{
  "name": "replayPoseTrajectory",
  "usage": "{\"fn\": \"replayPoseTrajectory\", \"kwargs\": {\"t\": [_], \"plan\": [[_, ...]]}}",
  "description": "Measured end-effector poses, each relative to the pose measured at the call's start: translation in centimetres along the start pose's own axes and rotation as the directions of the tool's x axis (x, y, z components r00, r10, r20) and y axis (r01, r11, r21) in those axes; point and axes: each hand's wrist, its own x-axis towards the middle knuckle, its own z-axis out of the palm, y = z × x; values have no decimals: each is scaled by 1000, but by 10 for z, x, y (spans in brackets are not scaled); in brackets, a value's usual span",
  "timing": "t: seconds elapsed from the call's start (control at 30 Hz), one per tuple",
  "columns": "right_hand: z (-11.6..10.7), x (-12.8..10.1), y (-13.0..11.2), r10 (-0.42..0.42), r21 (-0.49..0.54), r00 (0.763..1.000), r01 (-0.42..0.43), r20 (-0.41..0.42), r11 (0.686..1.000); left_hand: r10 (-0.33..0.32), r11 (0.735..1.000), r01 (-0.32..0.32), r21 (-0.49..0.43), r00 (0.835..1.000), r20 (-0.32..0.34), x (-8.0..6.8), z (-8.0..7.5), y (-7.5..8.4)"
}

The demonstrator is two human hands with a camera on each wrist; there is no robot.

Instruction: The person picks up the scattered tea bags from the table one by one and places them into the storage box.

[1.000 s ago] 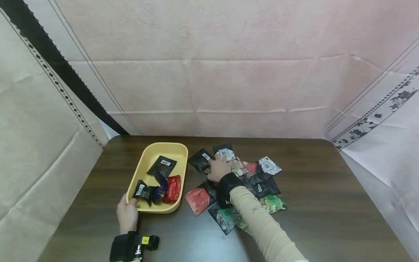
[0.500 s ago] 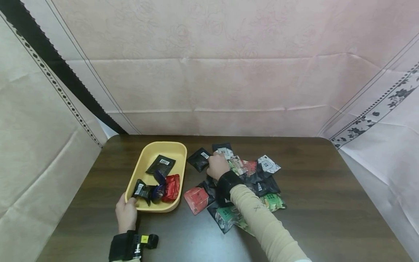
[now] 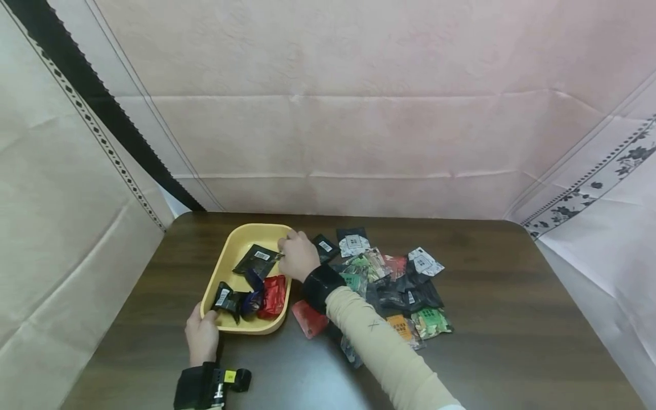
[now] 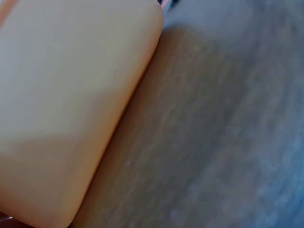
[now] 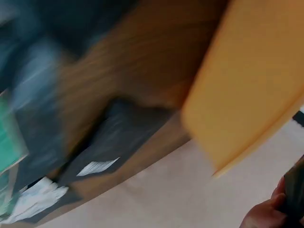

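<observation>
My left hand (image 3: 201, 337) grips the near left corner of a yellow tray (image 3: 251, 232); the tray's pale outer wall (image 4: 71, 80) fills much of the left wrist view. Inside lie a flat black packet (image 3: 255, 260), a shiny red packet (image 3: 273, 297), a dark blue one (image 3: 251, 303) and a small black one (image 3: 224, 297). Over the tray's right rim, my right hand (image 3: 299, 256) pinches a small dark packet (image 5: 295, 192), mostly hidden by the fingers. What is printed on it cannot be made out.
Right of the tray lies a loose pile of packets: a black one (image 3: 325, 248), a red one (image 3: 309, 319), a green one (image 3: 431, 322) and several more, partly under the right forearm. A pale patterned cloth (image 3: 328, 136) hangs behind the brown table (image 3: 512, 319).
My right hand has moved left from the pile to the tray's right rim, carrying a small dark packet. The black packet nearest the tray has shifted slightly right. The left hand stays on the tray.
</observation>
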Motion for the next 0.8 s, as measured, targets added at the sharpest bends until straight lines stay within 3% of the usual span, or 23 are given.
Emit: {"fn": "replayPoseTrajectory", "kwargs": {"t": [0.27,0.5,0.67,0.8], "plan": [[15,13,-22,-18,-76,998,22,64,997,-3,1000,2,11,1000,23,-5,8,-4],[20,20,-30,-42,-59,987,52,158,997,24,1000,-24,14,1000,15,-4,7,-3],[16,23,-22,-39,-22,994,42,98,999,13,1000,-13,13,1000,-4,-1,2,0],[10,26,5,8,19,999,-9,33,1000,7,1000,-7,11,1000,-4,0,-1,1]]}}
